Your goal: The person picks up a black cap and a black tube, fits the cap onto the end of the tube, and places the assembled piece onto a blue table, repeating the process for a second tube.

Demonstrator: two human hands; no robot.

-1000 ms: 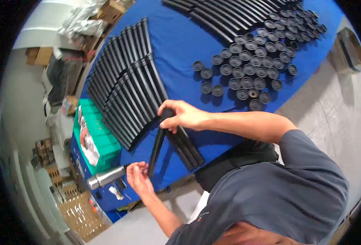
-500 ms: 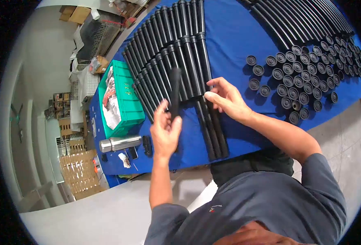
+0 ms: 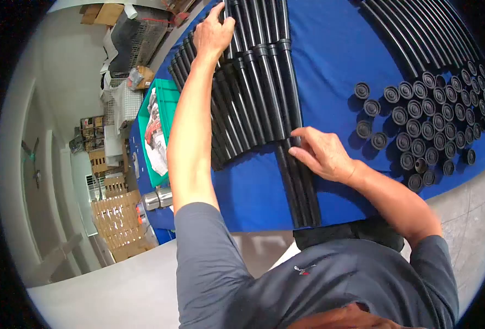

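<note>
Rows of black tubes (image 3: 261,93) with collared ends lie side by side on a blue-covered table. My left hand (image 3: 214,33) is stretched out to the far rows, its fingers closed around the end of a black tube; its fingertips are partly cut off by the top edge. Beside the near ends of the rows is my right hand (image 3: 326,156), thumb and forefinger apart, nothing between them. Its fingertips are close to a front group of black tubes (image 3: 298,189), which points toward my body; whether they touch cannot be made out.
Many round black caps (image 3: 413,129) stand on the blue cloth (image 3: 330,71) at the right. Behind them lie more black tubes (image 3: 412,38). A green crate (image 3: 166,98) and a steel flask (image 3: 157,198) are at the left, partly behind my left arm.
My left hand has moved away from my body to the far rows, from where a dark tube stood blurred at its fingers. My right hand stays by the tubes' near ends.
</note>
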